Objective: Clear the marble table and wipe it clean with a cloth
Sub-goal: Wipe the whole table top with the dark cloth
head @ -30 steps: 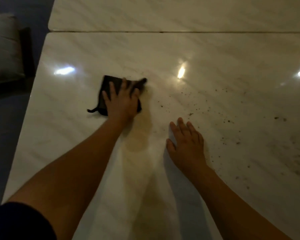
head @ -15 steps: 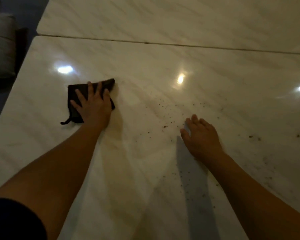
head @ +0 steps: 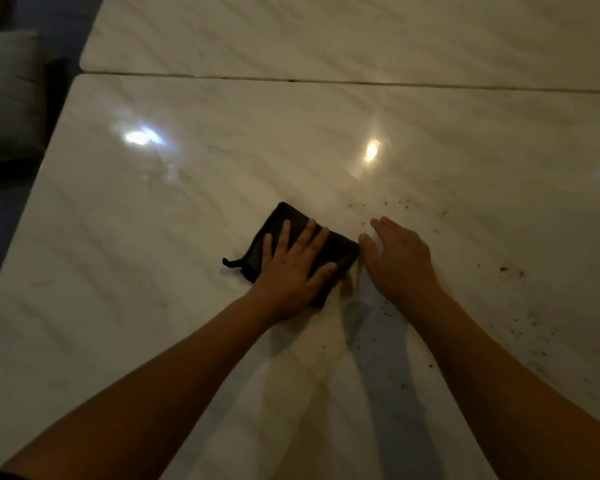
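Observation:
A folded black cloth (head: 284, 220) lies flat on the white marble table (head: 153, 237), near its middle. My left hand (head: 293, 268) presses down on the cloth with fingers spread. My right hand (head: 399, 258) rests cupped on the marble just right of the cloth, its thumb close to the cloth's right edge, holding nothing. Dark crumbs (head: 510, 270) are scattered over the marble to the right of my right hand and along my right forearm.
A second marble slab (head: 326, 32) adjoins the far side along a seam. A grey cushioned seat (head: 7, 98) stands off the table's left edge. Ceiling lights reflect in the glossy surface.
My left hand has slid the cloth from the left part of the table toward the middle, up against my right hand. My right hand stayed near the crumbs, cupped.

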